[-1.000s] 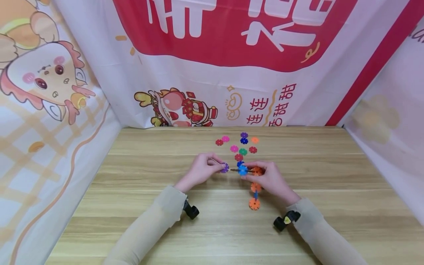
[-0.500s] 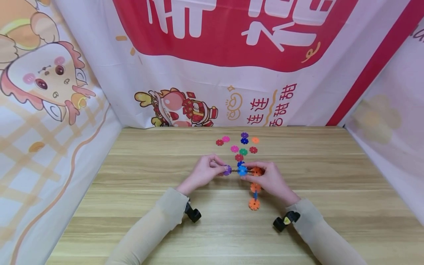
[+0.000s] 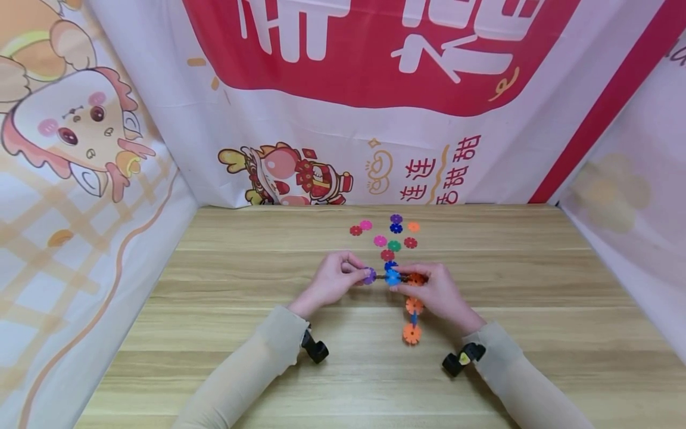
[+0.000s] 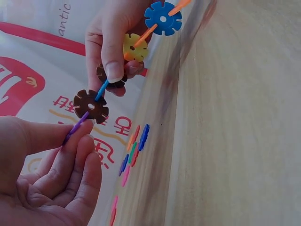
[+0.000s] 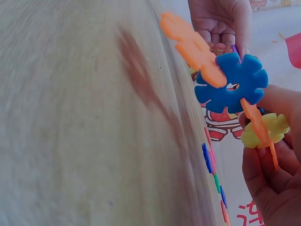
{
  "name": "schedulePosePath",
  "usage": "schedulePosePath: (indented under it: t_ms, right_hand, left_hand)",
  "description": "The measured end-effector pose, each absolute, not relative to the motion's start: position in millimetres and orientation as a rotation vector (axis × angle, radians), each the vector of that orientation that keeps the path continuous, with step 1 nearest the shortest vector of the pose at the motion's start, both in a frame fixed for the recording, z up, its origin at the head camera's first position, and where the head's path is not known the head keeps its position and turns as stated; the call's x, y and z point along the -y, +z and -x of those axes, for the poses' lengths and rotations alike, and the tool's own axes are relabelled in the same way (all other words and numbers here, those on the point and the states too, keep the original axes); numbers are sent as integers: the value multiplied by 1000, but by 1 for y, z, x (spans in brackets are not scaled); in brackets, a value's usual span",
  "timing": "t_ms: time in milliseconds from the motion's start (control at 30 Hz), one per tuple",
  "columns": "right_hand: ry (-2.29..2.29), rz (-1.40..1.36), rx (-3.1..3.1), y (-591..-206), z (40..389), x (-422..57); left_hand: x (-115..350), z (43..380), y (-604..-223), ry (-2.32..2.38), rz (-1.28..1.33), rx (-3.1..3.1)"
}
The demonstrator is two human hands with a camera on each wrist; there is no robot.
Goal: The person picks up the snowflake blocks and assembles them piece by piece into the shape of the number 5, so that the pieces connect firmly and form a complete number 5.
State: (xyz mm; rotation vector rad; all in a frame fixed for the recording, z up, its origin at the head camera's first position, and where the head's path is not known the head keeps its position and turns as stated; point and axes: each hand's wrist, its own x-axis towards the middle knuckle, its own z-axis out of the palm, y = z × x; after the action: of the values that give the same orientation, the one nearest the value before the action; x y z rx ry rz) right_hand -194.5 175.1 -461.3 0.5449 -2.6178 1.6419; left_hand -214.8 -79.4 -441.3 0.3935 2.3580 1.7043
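Observation:
My left hand [image 3: 334, 275] pinches a purple snowflake disc [image 4: 75, 129] between thumb and fingertips, its edge at a slot of a brown disc [image 4: 84, 104]. That brown disc ends a chain of slotted snowflake discs, which my right hand [image 3: 435, 291] grips. Along the chain come a light blue disc [image 3: 393, 277], a second brown one partly behind the right thumb, and a yellow disc [image 4: 136, 48]. Orange discs [image 3: 414, 305] and a blue disc [image 5: 230, 84] hang on toward the body, ending in an orange disc [image 3: 412, 333].
Beyond the hands, loose discs lie on the wooden table [image 3: 257, 250]: red [image 3: 387, 255], green [image 3: 394, 245], pink [image 3: 380, 241], dark blue [image 3: 396, 228], purple [image 3: 396, 218] and orange [image 3: 414, 226] among them. A printed cloth [image 3: 321, 137] rises at the table's back edge.
My left hand has moved a little to the right, bringing the purple disc from apart to up against the chain's brown end. My right hand has stayed nearly still.

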Motion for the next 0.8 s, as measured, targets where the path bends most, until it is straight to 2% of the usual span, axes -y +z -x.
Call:
schedulePosePath:
  t_ms: [800]
  right_hand:
    - [1594,-510,2638,-463,195,-173]
  left_hand:
    - [74,214,-449,1810,-290,-2302]
